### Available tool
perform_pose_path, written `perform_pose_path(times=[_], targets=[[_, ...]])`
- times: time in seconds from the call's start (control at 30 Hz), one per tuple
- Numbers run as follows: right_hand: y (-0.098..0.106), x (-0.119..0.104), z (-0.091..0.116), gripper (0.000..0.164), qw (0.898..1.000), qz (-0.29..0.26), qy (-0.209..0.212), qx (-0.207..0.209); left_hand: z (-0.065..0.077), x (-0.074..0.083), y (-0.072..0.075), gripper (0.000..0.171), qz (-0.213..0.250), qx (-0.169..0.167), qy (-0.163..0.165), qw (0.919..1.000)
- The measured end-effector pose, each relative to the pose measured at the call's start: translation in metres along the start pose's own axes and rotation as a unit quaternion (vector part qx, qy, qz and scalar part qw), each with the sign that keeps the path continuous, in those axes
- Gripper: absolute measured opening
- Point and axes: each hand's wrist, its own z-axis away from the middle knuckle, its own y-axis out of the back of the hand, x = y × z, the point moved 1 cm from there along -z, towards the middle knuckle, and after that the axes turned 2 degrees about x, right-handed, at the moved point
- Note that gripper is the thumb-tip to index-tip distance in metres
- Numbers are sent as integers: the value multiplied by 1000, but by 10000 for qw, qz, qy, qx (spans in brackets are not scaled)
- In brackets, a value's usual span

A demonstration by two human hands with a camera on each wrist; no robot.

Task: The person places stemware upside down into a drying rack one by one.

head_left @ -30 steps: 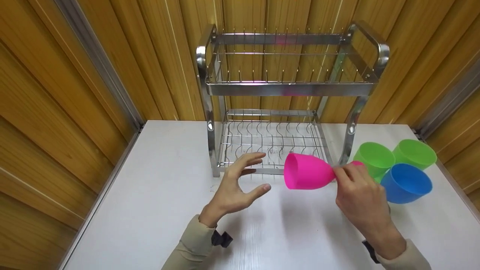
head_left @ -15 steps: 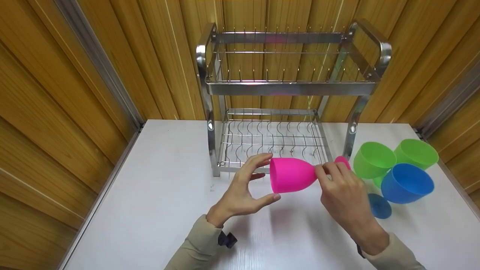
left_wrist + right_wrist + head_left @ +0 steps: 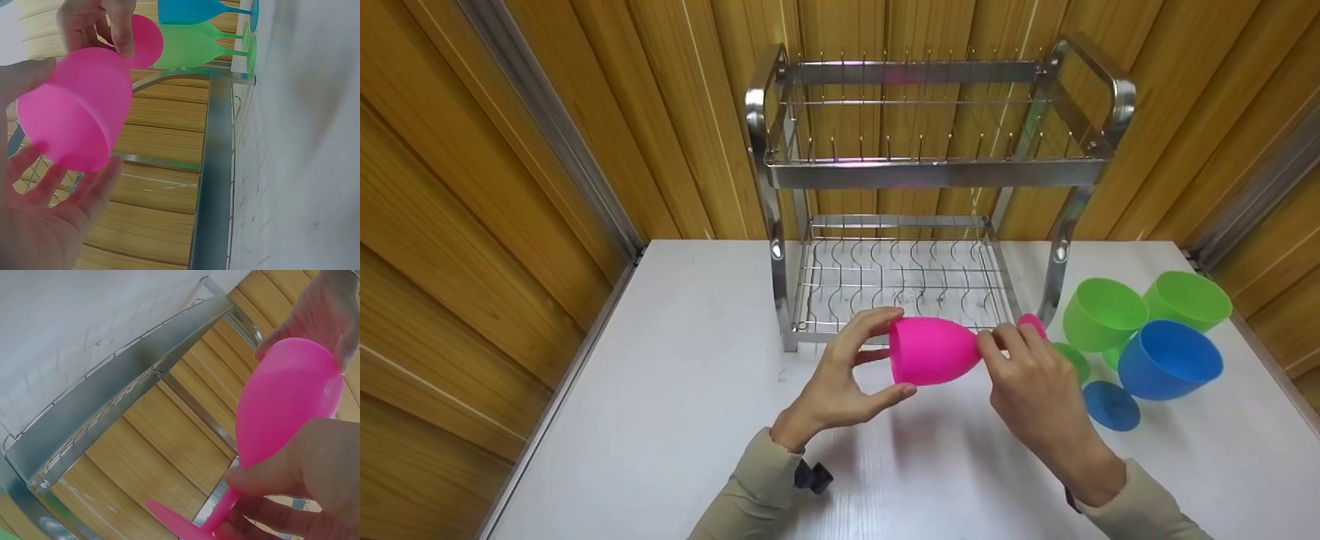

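Note:
A pink plastic goblet [image 3: 933, 351] lies sideways in the air over the table, its mouth toward the left and its round foot [image 3: 1032, 324] toward the right. My right hand [image 3: 1035, 386] pinches the stem between thumb and fingers, as the right wrist view also shows. Around the rim, my left hand [image 3: 840, 382] holds the bowl [image 3: 84, 107], thumb on the near side and fingers on the far side. The stem is mostly hidden by the right fingers in the head view.
Behind the hands stands a two-tier metal dish rack [image 3: 937, 175] with wire slots on its lower shelf. To the right stand two green goblets [image 3: 1105, 315] and a blue goblet [image 3: 1170, 361], upright on the white table [image 3: 660, 420]. Wood-patterned panels [image 3: 510, 225] enclose the table.
My right hand has brought the pink goblet leftward to my left hand, whose thumb and fingers now meet its rim. The blue goblet's foot has come into sight.

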Motion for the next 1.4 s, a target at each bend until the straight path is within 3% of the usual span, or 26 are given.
perform_pose_path(times=[0.37,0.53,0.67,0.87,1.0,1.03,1.1,1.17,1.2,1.23,1.3,1.33,1.4], targets=[[1,-1,-1,48,9998,-114,-172,37,0,-2,2,78,305,79,12,9995],[2,-4,-2,48,9985,-465,-288,99,0,-2,6,77,364,179,98,9991],[3,-5,0,49,9947,-897,-332,381,-1,-4,11,77,400,360,185,9984],[-2,-6,4,43,9761,-1912,-568,865,-3,-8,19,78,538,717,330,9954],[-10,-5,0,40,9463,-2849,-992,1160,-5,-9,21,79,830,1015,404,9905],[-12,-5,0,40,9362,-3095,-1140,1212,-5,-9,21,79,937,1070,424,9889],[-16,-6,1,42,9045,-3773,-1555,1238,-6,-9,19,80,1166,1129,454,9857],[-19,-7,4,42,8654,-4446,-1969,1212,-6,-8,15,80,1421,1124,498,9822],[-20,-8,6,41,8387,-4841,-2198,1178,-5,-8,13,80,1544,1105,517,9805],[-22,-9,8,40,8092,-5227,-2437,1120,-5,-8,10,80,1660,1089,529,9787],[-24,-11,11,38,7403,-5989,-2856,1082,-3,-6,5,79,1900,1063,545,9745],[-24,-11,11,36,7009,-6351,-3051,1106,-3,-5,2,79,2010,1049,543,9724],[-24,-10,12,33,6076,-7069,-3405,1230,-1,-2,-4,79,2193,953,555,9694]])
